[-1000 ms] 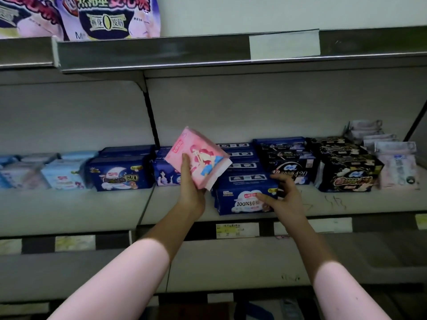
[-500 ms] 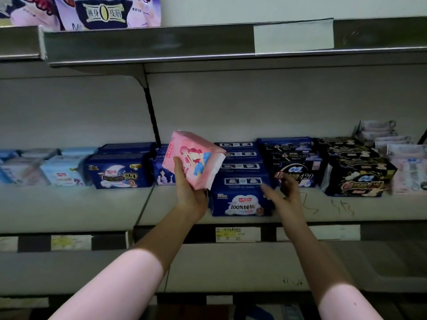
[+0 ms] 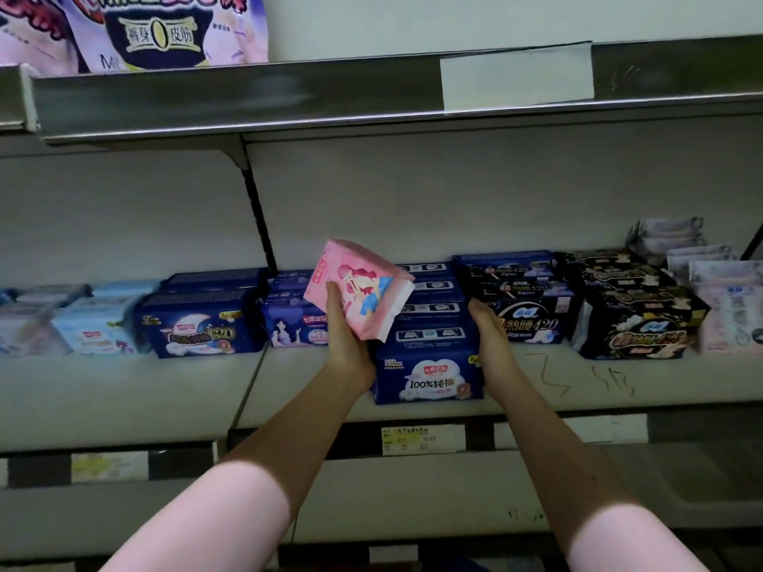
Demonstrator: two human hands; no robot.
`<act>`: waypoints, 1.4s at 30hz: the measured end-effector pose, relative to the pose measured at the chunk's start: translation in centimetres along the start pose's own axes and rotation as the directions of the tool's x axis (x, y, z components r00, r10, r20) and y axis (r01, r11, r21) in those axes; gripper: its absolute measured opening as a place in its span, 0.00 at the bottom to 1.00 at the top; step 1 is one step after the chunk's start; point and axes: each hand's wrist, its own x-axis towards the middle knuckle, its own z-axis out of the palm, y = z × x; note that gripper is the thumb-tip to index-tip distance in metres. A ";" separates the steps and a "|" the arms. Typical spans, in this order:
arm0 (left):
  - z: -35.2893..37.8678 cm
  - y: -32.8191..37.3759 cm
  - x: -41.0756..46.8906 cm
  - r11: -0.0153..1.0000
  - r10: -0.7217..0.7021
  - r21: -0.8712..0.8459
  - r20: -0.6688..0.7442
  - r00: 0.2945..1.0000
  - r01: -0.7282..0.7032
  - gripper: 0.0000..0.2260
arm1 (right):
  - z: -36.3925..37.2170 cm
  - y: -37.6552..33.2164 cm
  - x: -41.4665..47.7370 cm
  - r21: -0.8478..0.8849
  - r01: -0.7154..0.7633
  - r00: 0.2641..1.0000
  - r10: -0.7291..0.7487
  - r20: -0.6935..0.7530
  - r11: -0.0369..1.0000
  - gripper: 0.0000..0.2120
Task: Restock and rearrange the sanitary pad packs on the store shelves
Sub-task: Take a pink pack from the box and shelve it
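My left hand (image 3: 346, 336) grips a pink pad pack (image 3: 358, 289) with a cartoon figure, held tilted in the air in front of the middle shelf (image 3: 536, 390). Below and right of it stands a row of dark blue packs, the front one marked "100%" (image 3: 429, 375). My right hand (image 3: 489, 336) lies flat against the right side of that blue row, fingers reaching back between it and the dark "420" packs (image 3: 528, 319). Whether those fingers curl round a pack is hidden.
Left of the blue row stand more navy packs (image 3: 202, 324) and pale blue packs (image 3: 95, 324). Black packs (image 3: 640, 324) and pale pink packs (image 3: 726, 307) fill the right end. The upper shelf's edge (image 3: 289, 97) overhangs, with large purple packs (image 3: 157, 31) on it.
My right hand slid from the front blue pack's face to the row's right side, reaching further back. The pink pack in my left hand stayed at about the same height.
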 end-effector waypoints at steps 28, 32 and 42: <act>-3.5 4.2 -6.0 0.975 0.197 0.110 -0.022 0.980 -0.194 0.14 | 7.6 -3.5 -5.4 -0.222 0.362 0.922 -0.313 0.229 0.905 0.07; -5.6 7.1 -7.8 0.964 0.233 0.142 -0.041 0.972 -0.225 0.15 | 12.5 -2.5 -7.0 -0.210 0.319 0.914 -0.241 0.325 0.924 0.08; -16.4 17.4 -13.7 0.929 0.359 0.142 -0.120 0.926 -0.342 0.11 | 27.8 2.8 -13.4 -0.173 0.217 0.883 -0.117 0.454 0.961 0.05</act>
